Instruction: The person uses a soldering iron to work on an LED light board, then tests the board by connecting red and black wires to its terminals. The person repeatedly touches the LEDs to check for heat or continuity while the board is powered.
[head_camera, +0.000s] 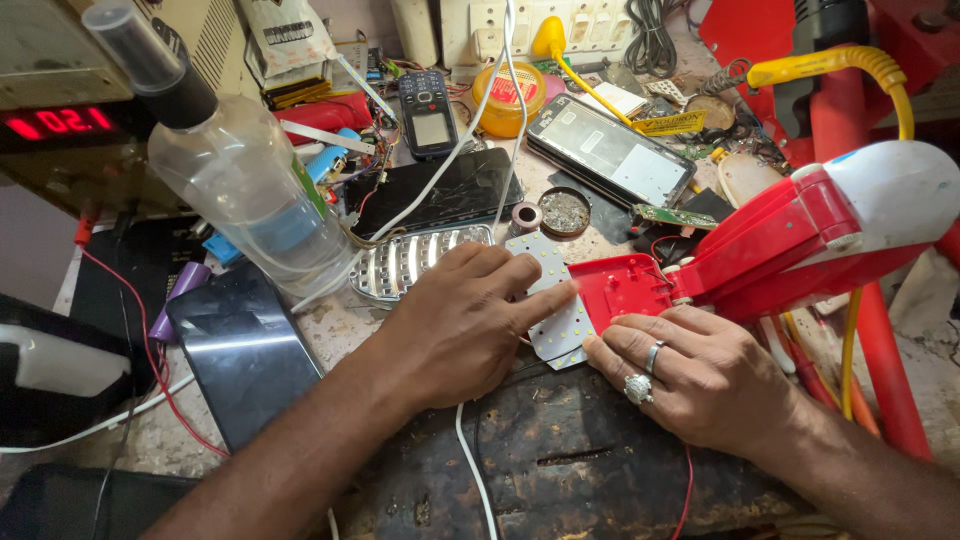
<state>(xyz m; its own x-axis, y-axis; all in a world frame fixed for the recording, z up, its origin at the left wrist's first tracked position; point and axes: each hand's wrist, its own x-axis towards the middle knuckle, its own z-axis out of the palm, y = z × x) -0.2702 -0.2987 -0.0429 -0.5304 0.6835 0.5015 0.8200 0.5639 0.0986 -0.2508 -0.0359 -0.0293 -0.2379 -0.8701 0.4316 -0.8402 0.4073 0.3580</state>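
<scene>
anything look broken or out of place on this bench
Yes. The black phone behind the hands has a cracked screen. The red lamp is opened up: its white light board lies loose on the bench under the left hand, while the right hand rests at its edge.

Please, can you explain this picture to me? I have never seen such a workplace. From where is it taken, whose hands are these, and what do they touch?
The one picture comes from a camera on the person's head, looking down at a cluttered repair bench. The left hand presses flat on a white LED board, index finger pointing at the red lamp housing. The right hand, wearing rings, rests at the board's lower edge under the red-and-white lamp. Neither hand grips anything. Around lie a clear plastic bottle, a dark tablet, a keypad phone, an opened phone and a silver reflector.
</scene>
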